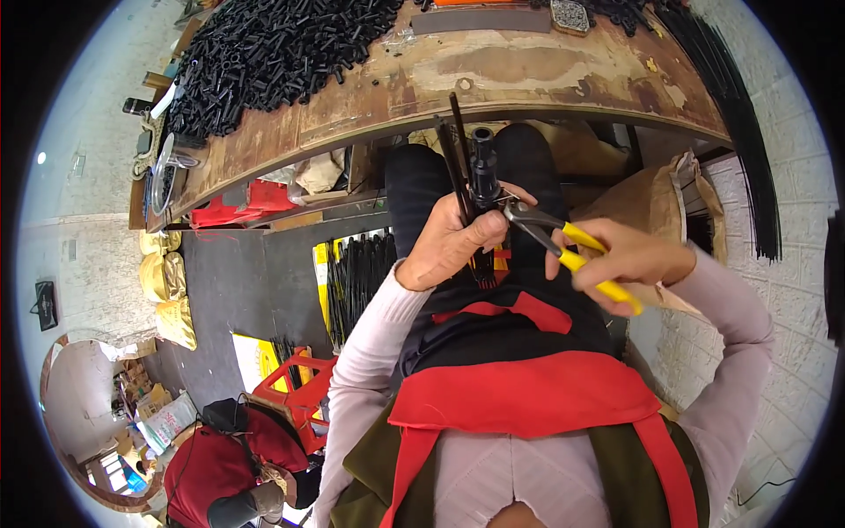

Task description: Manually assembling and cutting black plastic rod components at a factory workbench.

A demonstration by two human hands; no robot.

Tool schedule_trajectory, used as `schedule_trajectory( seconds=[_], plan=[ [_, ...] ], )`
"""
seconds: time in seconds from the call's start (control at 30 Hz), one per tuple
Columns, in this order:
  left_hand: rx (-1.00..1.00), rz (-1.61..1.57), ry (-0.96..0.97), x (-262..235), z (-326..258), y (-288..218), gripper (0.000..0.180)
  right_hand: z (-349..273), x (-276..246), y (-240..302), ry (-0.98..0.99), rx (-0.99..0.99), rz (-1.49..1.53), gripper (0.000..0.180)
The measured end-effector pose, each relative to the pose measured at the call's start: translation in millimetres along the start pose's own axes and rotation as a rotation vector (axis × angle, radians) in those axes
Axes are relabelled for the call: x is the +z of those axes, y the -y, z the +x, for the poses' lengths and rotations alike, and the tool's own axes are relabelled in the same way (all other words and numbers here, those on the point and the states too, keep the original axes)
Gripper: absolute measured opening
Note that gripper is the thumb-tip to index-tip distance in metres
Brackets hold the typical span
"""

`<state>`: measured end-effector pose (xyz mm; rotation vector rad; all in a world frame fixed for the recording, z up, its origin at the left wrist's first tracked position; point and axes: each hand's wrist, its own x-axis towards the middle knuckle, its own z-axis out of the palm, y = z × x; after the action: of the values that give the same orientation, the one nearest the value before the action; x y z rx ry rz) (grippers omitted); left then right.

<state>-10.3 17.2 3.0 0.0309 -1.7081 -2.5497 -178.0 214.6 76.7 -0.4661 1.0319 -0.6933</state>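
Note:
My left hand point(465, 236) is closed around a black tubular part point(483, 169) with an open round end at its top. Thin black rods point(450, 150) stand up beside the tube in the same grip, and more rod ends show below the hand. In my right hand point(635, 260) is a pair of pliers point(576, 249) with yellow handles. The metal jaws of the pliers meet the part beside my left fingertips. Whether the jaws are closed on a wire or a rod there is too small to tell.
Ahead is a worn wooden table point(510, 79) with a large heap of short black tubes point(282, 62). Long black rods point(735, 106) hang over its right end. Rod bundles point(361, 282) lie on the floor to the left, near a red stool point(304, 387) and another person point(220, 475).

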Motion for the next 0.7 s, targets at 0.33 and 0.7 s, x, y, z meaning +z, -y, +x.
schedule_trajectory(
  seconds=[0.33, 0.7],
  plan=[
    [0.036, 0.009, -0.067, 7, -2, -4, 0.05, 3, 8, 6, -0.159, -0.233, -0.226, 0.036],
    [0.081, 0.023, -0.127, 4, -2, -2, 0.043, 26, 9, -2, -0.591, -0.348, -0.871, 0.025]
  ],
)
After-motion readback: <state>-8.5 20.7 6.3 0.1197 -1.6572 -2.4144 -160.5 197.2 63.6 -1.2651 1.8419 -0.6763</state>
